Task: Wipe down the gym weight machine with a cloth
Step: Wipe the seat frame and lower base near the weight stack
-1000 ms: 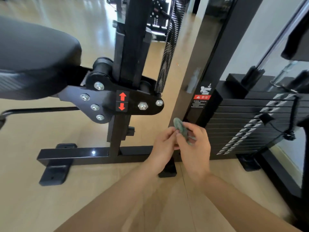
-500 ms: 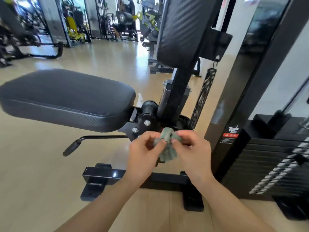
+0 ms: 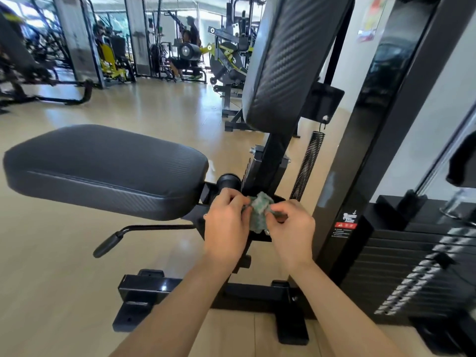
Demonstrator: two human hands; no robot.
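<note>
hands: left hand (image 3: 226,222) and right hand (image 3: 291,225) both pinch the cloth (image 3: 260,210) | cloth: bunched, off the machine | progress: seat (image 3: 103,166), backrest (image 3: 280,60) seemingly unwiped

body | your left hand (image 3: 226,229) bare | your right hand (image 3: 292,234) bare | your left forearm (image 3: 180,305) and right forearm (image 3: 342,305) uncovered to the frame edge

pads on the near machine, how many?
2. The seat pad lies flat at left; the back pad stands tilted at top centre. Others may be out of frame.
</note>
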